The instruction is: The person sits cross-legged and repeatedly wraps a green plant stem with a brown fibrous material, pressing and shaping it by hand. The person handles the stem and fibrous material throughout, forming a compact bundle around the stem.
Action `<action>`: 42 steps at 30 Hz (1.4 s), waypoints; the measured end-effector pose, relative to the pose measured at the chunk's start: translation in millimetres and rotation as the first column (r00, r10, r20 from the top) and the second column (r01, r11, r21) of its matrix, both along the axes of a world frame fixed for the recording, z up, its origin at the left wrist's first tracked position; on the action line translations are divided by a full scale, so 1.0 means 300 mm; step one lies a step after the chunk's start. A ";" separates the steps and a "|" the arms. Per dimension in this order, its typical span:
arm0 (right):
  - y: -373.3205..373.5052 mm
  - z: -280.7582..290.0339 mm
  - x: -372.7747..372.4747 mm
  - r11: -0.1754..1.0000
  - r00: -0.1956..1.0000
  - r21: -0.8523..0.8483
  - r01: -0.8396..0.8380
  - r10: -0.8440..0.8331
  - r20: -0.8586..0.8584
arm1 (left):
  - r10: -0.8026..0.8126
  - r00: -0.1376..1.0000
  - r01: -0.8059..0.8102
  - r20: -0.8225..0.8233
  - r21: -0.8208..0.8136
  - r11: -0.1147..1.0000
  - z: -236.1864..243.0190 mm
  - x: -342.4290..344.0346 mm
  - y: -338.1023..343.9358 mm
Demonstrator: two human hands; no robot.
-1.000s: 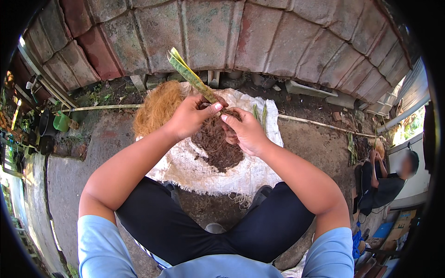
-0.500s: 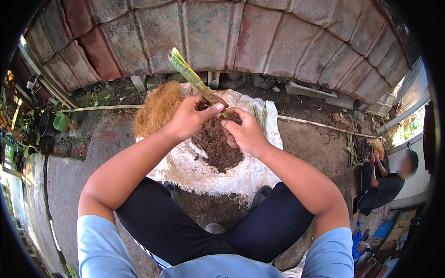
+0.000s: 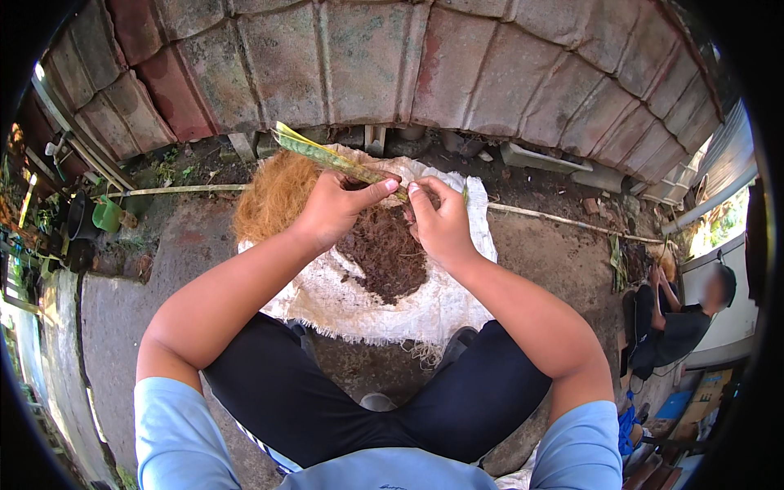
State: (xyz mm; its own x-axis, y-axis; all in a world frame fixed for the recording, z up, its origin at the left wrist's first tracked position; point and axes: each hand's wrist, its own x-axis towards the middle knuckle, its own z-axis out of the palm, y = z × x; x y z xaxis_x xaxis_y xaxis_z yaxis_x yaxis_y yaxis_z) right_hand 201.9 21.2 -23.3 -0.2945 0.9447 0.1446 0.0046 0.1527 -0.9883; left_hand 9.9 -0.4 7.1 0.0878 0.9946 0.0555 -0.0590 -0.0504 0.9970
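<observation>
Green and yellow along its length, the long leaf cutting (image 3: 327, 155) runs from upper left down to the two hands, above the heap of dark soil (image 3: 384, 253) on the white woven sack (image 3: 343, 302). The left hand (image 3: 335, 208) is closed around its lower part, thumb stretched toward the right; the right hand (image 3: 437, 220) pinches at the base end with thumb and forefinger, the other fingers curled under. To do this well, I judge the left hand should keep the blade steady and unbent while the right works only at the base, with small pinches over the soil so crumbs fall back on the sack. The leaf looks stiff, strap-shaped, with pale yellow edges and a mottled green middle; its base is hidden between the fingers. A mound of brown coconut fibre (image 3: 273, 196) lies just beside the left hand on the sack, a brick wall (image 3: 367, 57) rises behind, and another person (image 3: 678, 318) crouches well apart at the right
</observation>
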 end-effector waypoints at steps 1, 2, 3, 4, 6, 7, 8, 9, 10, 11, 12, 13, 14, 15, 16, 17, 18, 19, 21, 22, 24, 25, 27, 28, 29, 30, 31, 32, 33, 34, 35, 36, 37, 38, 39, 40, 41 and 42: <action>0.002 -0.004 0.002 1.000 1.000 0.008 0.006 -0.007 0.008 | 0.000 1.000 0.000 0.003 0.012 1.000 0.003 0.001 -0.002; 0.005 -0.007 0.004 1.000 1.000 0.015 0.013 -0.013 0.015 | 0.003 1.000 -0.003 -0.008 0.023 1.000 0.005 0.002 -0.002; 0.004 -0.007 0.003 1.000 1.000 0.022 0.019 -0.020 0.023 | 0.006 1.000 -0.006 -0.020 0.032 0.999 0.007 0.001 -0.003; 0.004 -0.005 0.005 0.999 0.999 0.030 0.019 -0.020 0.044 | 0.010 0.999 -0.008 -0.031 0.041 0.999 0.009 0.001 -0.006; 0.005 0.004 0.011 0.999 0.996 0.048 0.018 -0.023 0.086 | 0.014 0.992 -0.005 -0.124 0.074 0.997 0.023 -0.003 -0.013; 0.004 0.011 0.012 0.999 0.999 -0.045 0.006 -0.004 0.051 | 0.018 0.985 -0.002 -0.169 0.091 0.996 0.028 -0.004 -0.015; 0.004 0.018 0.012 0.991 1.000 -0.137 -0.009 0.011 0.015 | -0.009 0.981 0.030 -0.192 0.108 0.994 0.021 -0.009 -0.012; 0.005 0.027 0.013 0.974 0.999 -0.225 -0.028 0.024 -0.022 | -0.034 0.976 0.063 -0.213 0.128 0.990 0.019 -0.015 -0.007; 0.014 0.034 0.027 0.928 0.986 -0.346 -0.142 0.102 -0.130 | -0.059 0.970 0.095 -0.236 0.146 0.985 0.018 -0.018 -0.004; 0.026 0.043 0.051 0.856 0.956 -0.447 -0.261 0.164 -0.245 | -0.085 0.972 0.121 -0.218 0.158 0.980 0.015 -0.020 -0.005; 0.028 0.058 0.056 0.759 0.908 -0.526 -0.383 0.206 -0.364 | -0.110 0.973 0.146 -0.203 0.168 0.975 0.016 -0.021 -0.008; 0.023 0.068 0.051 0.750 0.911 -0.534 -0.390 0.228 -0.344 | -0.136 0.973 0.170 -0.187 0.179 0.969 0.016 -0.022 -0.010; 0.017 0.080 0.046 0.741 0.912 -0.542 -0.396 0.250 -0.324 | -0.149 0.969 0.176 -0.195 0.130 0.976 0.010 -0.028 -0.008; 0.010 0.095 0.043 0.734 0.913 -0.549 -0.400 0.271 -0.304 | -0.163 0.966 0.183 -0.203 0.083 0.980 0.005 -0.038 -0.002; 0.012 0.085 0.050 0.737 0.891 -0.504 -0.449 0.333 -0.307 | -0.178 0.961 0.189 -0.210 0.035 0.981 0.001 -0.047 0.004; 0.018 0.066 0.063 0.736 0.866 -0.458 -0.498 0.394 -0.307 | -0.193 0.963 0.201 -0.187 0.027 0.979 -0.003 -0.055 0.010; 0.017 0.067 0.067 0.730 0.837 -0.412 -0.546 0.455 -0.304 | -0.206 0.965 0.212 -0.164 0.018 0.977 -0.003 -0.060 0.013; 0.016 0.073 0.076 0.700 0.833 -0.456 -0.550 0.422 -0.357 | -0.219 0.966 0.222 -0.141 0.010 0.975 -0.003 -0.064 0.014; 0.019 0.085 0.080 0.659 0.818 -0.486 -0.574 0.440 -0.371 | -0.209 0.968 0.212 -0.136 0.008 0.977 0.003 -0.068 0.011; 0.020 0.088 0.083 0.638 0.811 -0.500 -0.585 0.448 -0.377 | -0.206 0.969 0.209 -0.134 0.007 0.978 0.006 -0.066 0.010; 0.020 0.079 0.081 0.661 0.834 -0.511 -0.550 0.457 -0.309 | -0.209 0.959 0.223 -0.189 0.053 0.973 -0.009 -0.060 0.013; 0.018 0.076 0.078 0.672 0.844 -0.515 -0.533 0.460 -0.274 | -0.209 0.954 0.230 -0.216 0.076 0.970 -0.016 -0.058 0.014; 0.011 0.075 0.072 0.701 0.865 -0.508 -0.500 0.433 -0.254 | -0.204 0.951 0.227 -0.233 0.077 0.971 -0.020 -0.059 0.015; 0.006 0.074 0.068 0.715 0.875 -0.504 -0.484 0.419 -0.243 | -0.200 0.950 0.224 -0.241 0.077 0.971 -0.019 -0.060 0.015; -0.001 0.076 0.062 0.751 0.885 -0.472 -0.461 0.427 -0.186 | -0.199 0.949 0.221 -0.245 0.067 0.973 -0.018 -0.059 0.014; -0.010 0.080 0.056 0.785 0.894 -0.436 -0.440 0.430 -0.127 | -0.198 0.948 0.219 -0.248 0.057 0.974 -0.013 -0.057 0.013; -0.018 0.084 0.051 0.816 0.901 -0.398 -0.419 0.429 -0.069 | -0.198 0.948 0.216 -0.251 0.047 0.975 -0.010 -0.055 0.013; -0.024 0.086 0.045 0.838 0.906 -0.376 -0.396 0.423 -0.010 | -0.202 0.950 0.217 -0.239 0.042 0.975 -0.011 -0.055 0.011; -0.030 0.086 0.041 0.859 0.909 -0.352 -0.372 0.413 0.047 | -0.207 0.952 0.221 -0.227 0.036 0.975 -0.014 -0.055 0.007; -0.035 0.089 0.038 0.878 0.910 -0.327 -0.349 0.401 0.104 | -0.212 0.953 0.224 -0.216 0.030 0.974 -0.015 -0.054 0.005; -0.036 0.098 0.039 0.896 0.902 -0.286 -0.338 0.395 0.172 | -0.205 0.954 0.216 -0.220 0.030 0.976 -0.015 -0.054 0.006; -0.026 0.095 0.050 0.858 0.894 -0.322 -0.400 0.442 0.068 | -0.195 0.955 0.207 -0.224 0.032 0.978 -0.009 -0.053 0.004; -0.010 0.086 0.069 0.815 0.876 -0.350 -0.462 0.481 -0.038 | -0.186 0.956 0.199 -0.228 0.033 0.979 -0.006 -0.051 0.004; -0.003 0.081 0.082 0.767 0.848 -0.370 -0.524 0.510 -0.144 | -0.162 0.966 0.170 -0.201 0.021 0.985 -0.005 -0.048 0.006; -0.021 0.101 0.071 0.764 0.859 -0.393 -0.511 0.442 -0.257 | -0.133 0.975 0.137 -0.176 0.005 0.991 -0.008 -0.051 0.008; -0.055 0.140 0.054 0.757 0.857 -0.419 -0.501 0.365 -0.364 | -0.102 0.983 0.101 -0.150 -0.012 0.995 -0.014 -0.057 0.010; -0.072 0.159 0.041 0.747 0.841 -0.446 -0.493 0.280 -0.462 | -0.099 0.992 0.097 -0.081 -0.030 0.995 -0.028 -0.068 0.014; -0.068 0.150 0.045 0.817 0.862 -0.341 -0.464 0.329 -0.385 | -0.103 0.995 0.103 -0.009 -0.044 0.994 -0.037 -0.067 0.022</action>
